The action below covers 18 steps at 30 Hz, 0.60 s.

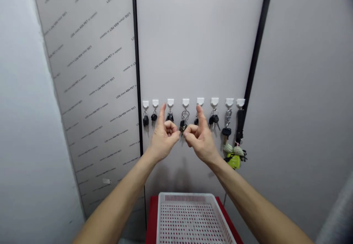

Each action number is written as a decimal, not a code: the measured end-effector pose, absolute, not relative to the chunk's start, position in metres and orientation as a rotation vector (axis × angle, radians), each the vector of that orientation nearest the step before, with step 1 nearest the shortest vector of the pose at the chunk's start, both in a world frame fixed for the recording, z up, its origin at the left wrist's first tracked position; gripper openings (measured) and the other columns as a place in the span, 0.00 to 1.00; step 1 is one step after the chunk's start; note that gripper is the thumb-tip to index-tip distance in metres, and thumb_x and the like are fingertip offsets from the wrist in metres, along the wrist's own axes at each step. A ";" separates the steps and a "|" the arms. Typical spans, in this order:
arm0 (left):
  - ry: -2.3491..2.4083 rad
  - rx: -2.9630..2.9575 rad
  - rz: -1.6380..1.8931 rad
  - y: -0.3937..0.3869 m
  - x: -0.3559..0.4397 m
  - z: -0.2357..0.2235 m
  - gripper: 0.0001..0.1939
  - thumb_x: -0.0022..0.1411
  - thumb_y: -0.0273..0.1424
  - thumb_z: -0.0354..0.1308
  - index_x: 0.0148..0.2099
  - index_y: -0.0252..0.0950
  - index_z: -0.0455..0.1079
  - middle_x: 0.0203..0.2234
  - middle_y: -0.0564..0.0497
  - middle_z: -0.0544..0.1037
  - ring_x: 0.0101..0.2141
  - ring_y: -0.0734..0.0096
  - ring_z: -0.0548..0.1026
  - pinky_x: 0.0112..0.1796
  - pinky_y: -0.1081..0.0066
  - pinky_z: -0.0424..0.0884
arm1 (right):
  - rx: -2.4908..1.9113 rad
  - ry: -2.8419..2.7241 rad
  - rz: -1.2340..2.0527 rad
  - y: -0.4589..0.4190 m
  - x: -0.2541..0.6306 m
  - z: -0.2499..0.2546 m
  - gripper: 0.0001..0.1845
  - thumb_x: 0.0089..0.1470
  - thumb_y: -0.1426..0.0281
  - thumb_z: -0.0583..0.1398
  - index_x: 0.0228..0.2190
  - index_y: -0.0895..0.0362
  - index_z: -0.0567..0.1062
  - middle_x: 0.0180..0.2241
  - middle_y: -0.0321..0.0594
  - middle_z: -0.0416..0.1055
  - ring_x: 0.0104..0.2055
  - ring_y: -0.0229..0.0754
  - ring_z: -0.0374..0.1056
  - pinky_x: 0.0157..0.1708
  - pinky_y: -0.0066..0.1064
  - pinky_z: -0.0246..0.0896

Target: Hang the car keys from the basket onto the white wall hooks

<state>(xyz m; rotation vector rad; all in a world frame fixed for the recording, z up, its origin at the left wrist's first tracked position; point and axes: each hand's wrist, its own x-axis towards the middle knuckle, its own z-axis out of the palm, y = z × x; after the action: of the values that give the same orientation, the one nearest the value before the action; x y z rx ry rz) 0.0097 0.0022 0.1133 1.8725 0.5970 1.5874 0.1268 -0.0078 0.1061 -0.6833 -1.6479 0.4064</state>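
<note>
A row of white hooks (185,102) on a pale panel carries several bunches of keys. My left hand (163,137) is raised before the row, index finger pointing up and thumb stretched inward, the other fingers curled. Mirroring it, my right hand (202,137) points its index finger up toward a hook (200,101), partly covering the keys below. Neither hand shows anything in its grasp. Between the thumbs hangs a key bunch on a ring (185,114); whether they touch it I cannot tell. Black-headed keys (214,119) hang just right of my right hand.
Below stands a white perforated plastic basket (187,220) on a red surface (151,222). At the right end of the row hang a larger key (226,131) and a yellow-green keyring ornament (234,161). Black vertical strips (137,52) edge the panel, with printed sheeting (93,71) at left.
</note>
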 end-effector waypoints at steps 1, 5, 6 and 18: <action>0.584 1.882 1.556 -0.002 0.015 0.117 0.39 0.44 0.23 0.49 0.53 0.43 0.29 0.17 0.60 0.60 0.19 0.84 0.59 0.22 0.81 0.58 | -0.673 -1.647 0.419 -0.010 0.129 0.110 0.38 0.40 0.77 0.49 0.49 0.51 0.33 0.15 0.25 0.52 0.15 0.28 0.49 0.15 0.21 0.49; 0.622 1.908 1.456 0.000 0.025 0.108 0.39 0.44 0.22 0.49 0.53 0.41 0.30 0.16 0.59 0.61 0.18 0.84 0.59 0.22 0.81 0.58 | -0.693 -1.681 0.470 -0.008 0.136 0.105 0.39 0.40 0.77 0.49 0.49 0.51 0.32 0.15 0.25 0.53 0.15 0.28 0.50 0.16 0.20 0.50; 0.647 1.927 1.442 0.004 0.024 0.104 0.38 0.44 0.22 0.49 0.53 0.40 0.31 0.17 0.59 0.61 0.18 0.84 0.59 0.23 0.80 0.58 | -0.720 -1.704 0.481 -0.005 0.138 0.101 0.38 0.40 0.77 0.49 0.49 0.52 0.34 0.15 0.25 0.53 0.15 0.27 0.50 0.16 0.20 0.50; 1.683 1.747 1.905 0.087 -0.032 0.086 0.24 0.41 0.30 0.53 0.44 0.36 0.54 0.38 0.47 0.60 0.41 0.66 0.60 0.40 0.67 0.57 | -1.329 -1.688 0.051 0.060 0.111 0.102 0.22 0.39 0.67 0.52 0.40 0.61 0.61 0.34 0.43 0.65 0.31 0.36 0.61 0.33 0.28 0.53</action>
<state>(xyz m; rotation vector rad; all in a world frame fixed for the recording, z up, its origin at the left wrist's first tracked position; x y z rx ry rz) -0.0317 0.0866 0.0864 1.7465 1.6831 1.9050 0.1111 0.0603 0.1018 -1.3285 -1.6882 0.0512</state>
